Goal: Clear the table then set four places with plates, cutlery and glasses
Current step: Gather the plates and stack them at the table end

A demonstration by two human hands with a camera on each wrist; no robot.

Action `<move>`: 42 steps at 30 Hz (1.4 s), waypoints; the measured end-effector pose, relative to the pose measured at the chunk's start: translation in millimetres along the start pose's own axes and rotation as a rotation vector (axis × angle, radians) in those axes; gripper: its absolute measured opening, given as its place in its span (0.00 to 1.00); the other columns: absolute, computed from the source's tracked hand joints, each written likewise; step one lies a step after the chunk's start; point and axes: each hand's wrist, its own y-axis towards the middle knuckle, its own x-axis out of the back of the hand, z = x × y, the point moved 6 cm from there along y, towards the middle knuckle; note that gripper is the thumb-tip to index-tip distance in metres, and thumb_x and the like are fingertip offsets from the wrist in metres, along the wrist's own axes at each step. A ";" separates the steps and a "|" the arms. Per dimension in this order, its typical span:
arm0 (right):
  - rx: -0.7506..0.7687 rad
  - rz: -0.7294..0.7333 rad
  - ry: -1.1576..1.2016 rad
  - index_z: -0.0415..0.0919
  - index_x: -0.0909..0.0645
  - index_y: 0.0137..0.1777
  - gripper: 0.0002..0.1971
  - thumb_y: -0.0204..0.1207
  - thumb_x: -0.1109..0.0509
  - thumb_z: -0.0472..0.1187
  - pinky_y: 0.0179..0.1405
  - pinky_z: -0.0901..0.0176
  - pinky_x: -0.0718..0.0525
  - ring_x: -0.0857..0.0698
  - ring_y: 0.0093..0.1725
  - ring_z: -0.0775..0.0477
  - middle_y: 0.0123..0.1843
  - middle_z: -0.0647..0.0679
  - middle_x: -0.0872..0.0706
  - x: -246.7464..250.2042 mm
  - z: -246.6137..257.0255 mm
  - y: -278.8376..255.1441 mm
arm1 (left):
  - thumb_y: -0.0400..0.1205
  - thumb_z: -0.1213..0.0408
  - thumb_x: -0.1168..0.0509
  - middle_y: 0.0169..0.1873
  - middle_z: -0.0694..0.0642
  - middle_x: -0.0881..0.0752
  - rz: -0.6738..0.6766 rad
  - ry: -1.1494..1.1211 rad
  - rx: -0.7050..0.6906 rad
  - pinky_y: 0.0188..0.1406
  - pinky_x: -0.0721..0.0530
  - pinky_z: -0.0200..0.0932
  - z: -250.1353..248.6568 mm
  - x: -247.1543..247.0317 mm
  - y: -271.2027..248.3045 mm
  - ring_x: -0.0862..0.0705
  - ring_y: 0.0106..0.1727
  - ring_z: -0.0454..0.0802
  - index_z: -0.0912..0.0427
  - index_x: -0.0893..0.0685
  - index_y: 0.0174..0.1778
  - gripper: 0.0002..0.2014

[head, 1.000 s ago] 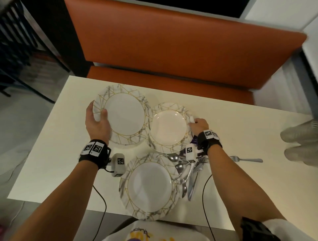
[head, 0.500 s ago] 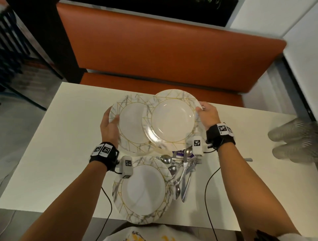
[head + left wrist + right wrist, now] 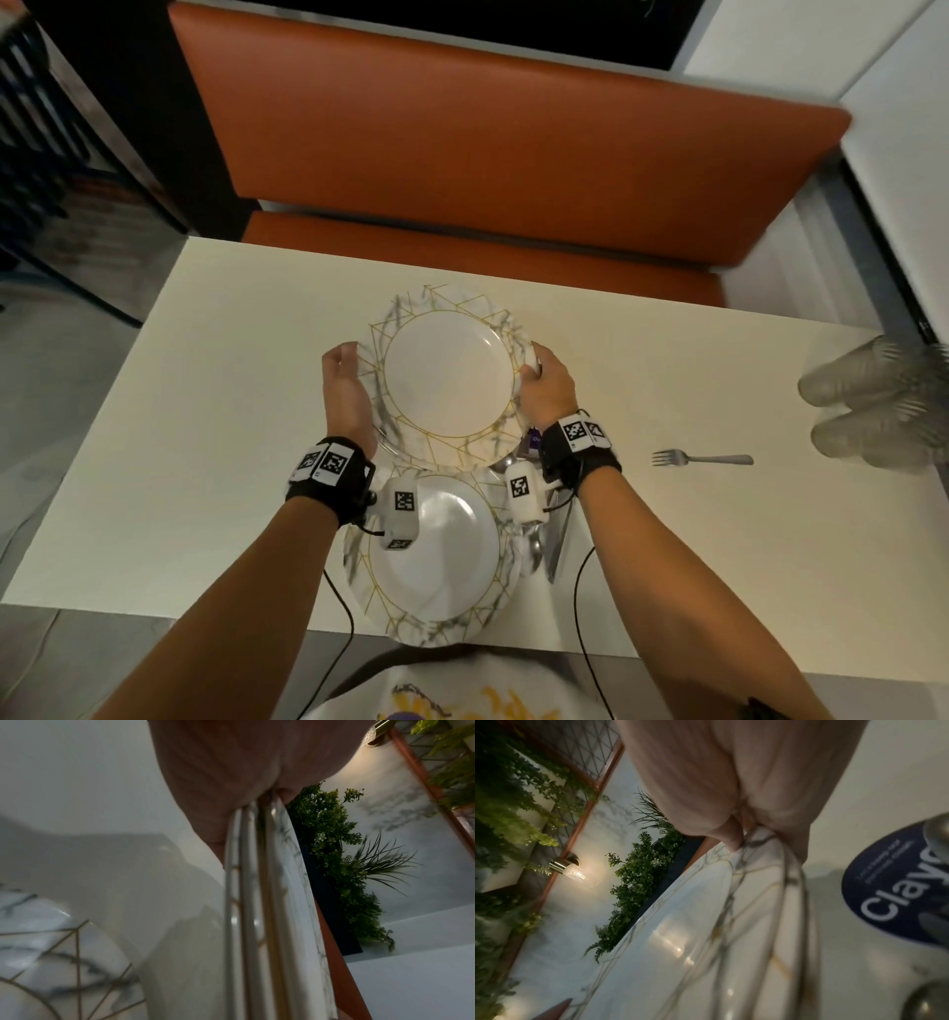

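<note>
Two white marble-patterned plates with gold lines are stacked as one pile [image 3: 447, 380] over the middle of the table. My left hand [image 3: 345, 390] grips the pile's left rim and my right hand [image 3: 547, 383] grips its right rim. The left wrist view shows the pile's edges [image 3: 257, 902] running out from my palm; the right wrist view shows my thumb on the top plate [image 3: 706, 943]. A third matching plate [image 3: 436, 565] lies at the near table edge. A heap of spoons and knives [image 3: 552, 545] lies just right of it, partly hidden by my right wrist.
A single fork [image 3: 703, 458] lies on the white table [image 3: 231, 411] to the right. Clear glasses [image 3: 883, 406] lie at the right edge. A round blue card [image 3: 890, 898] sits by the cutlery. An orange bench [image 3: 488, 154] runs along the far side.
The two plates that lay side by side have been brought together, the right one onto the left one. Both hands now hold them as one pile in the middle.
</note>
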 end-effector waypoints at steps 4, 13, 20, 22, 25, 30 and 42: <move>-0.042 -0.120 0.095 0.44 0.28 0.82 0.22 0.88 0.41 0.34 0.76 0.49 0.26 0.24 0.79 0.38 0.79 0.42 0.23 -2.6 -3.9 -13.7 | 0.93 0.47 0.47 0.78 0.42 0.24 0.042 0.017 -0.093 0.82 0.33 0.46 -6.1 -1.8 -17.1 0.29 0.79 0.41 0.48 0.23 0.82 0.23; 0.025 -0.131 0.060 0.46 0.29 0.82 0.24 0.88 0.42 0.33 0.74 0.47 0.23 0.24 0.77 0.37 0.77 0.40 0.23 -7.7 4.7 -34.0 | 0.87 0.38 0.37 0.66 0.46 0.11 -0.215 0.148 -0.225 0.72 0.14 0.57 3.5 32.2 -46.2 0.14 0.72 0.52 0.39 0.16 0.73 0.21; 0.047 -0.112 0.056 0.43 0.35 0.85 0.25 0.89 0.46 0.31 0.62 0.63 0.32 0.26 0.78 0.38 0.80 0.38 0.29 2.8 -0.4 -43.7 | 0.81 0.67 0.33 0.81 0.55 0.22 0.070 0.167 -0.088 0.73 0.17 0.65 18.6 24.6 -60.7 0.18 0.75 0.64 0.34 0.33 0.86 0.38; 0.064 -0.059 0.087 0.43 0.37 0.86 0.25 0.89 0.46 0.31 0.63 0.64 0.35 0.29 0.80 0.40 0.83 0.40 0.32 1.8 0.6 -49.7 | 0.80 0.69 0.29 0.74 0.58 0.15 0.001 0.026 -0.036 0.74 0.18 0.65 25.2 31.5 -67.9 0.16 0.74 0.63 0.44 0.27 0.84 0.35; 0.115 0.058 0.172 0.43 0.40 0.87 0.26 0.90 0.44 0.33 0.72 0.62 0.36 0.34 0.84 0.43 0.86 0.44 0.35 -5.7 2.1 -66.8 | 0.81 0.67 0.28 0.66 0.58 0.10 -0.157 -0.228 0.094 0.69 0.14 0.64 36.5 43.1 -79.5 0.12 0.68 0.61 0.53 0.19 0.78 0.27; 0.093 0.347 0.277 0.47 0.36 0.86 0.25 0.90 0.43 0.51 0.73 0.64 0.28 0.27 0.77 0.52 0.80 0.55 0.27 -18.6 -16.8 -89.5 | 0.85 0.58 0.28 0.79 0.54 0.21 -0.250 -0.234 0.050 0.78 0.24 0.64 41.3 75.4 -92.3 0.24 0.80 0.57 0.49 0.32 0.88 0.34; 0.183 0.228 -0.844 0.47 0.27 0.76 0.33 0.74 0.29 0.59 0.82 0.26 0.46 0.25 0.77 0.36 0.76 0.44 0.21 -63.6 -95.6 -92.8 | 0.90 0.62 0.34 0.66 0.50 0.18 -0.378 -0.026 -0.147 0.62 0.19 0.30 28.0 155.9 -110.5 0.21 0.71 0.49 0.65 0.33 0.87 0.29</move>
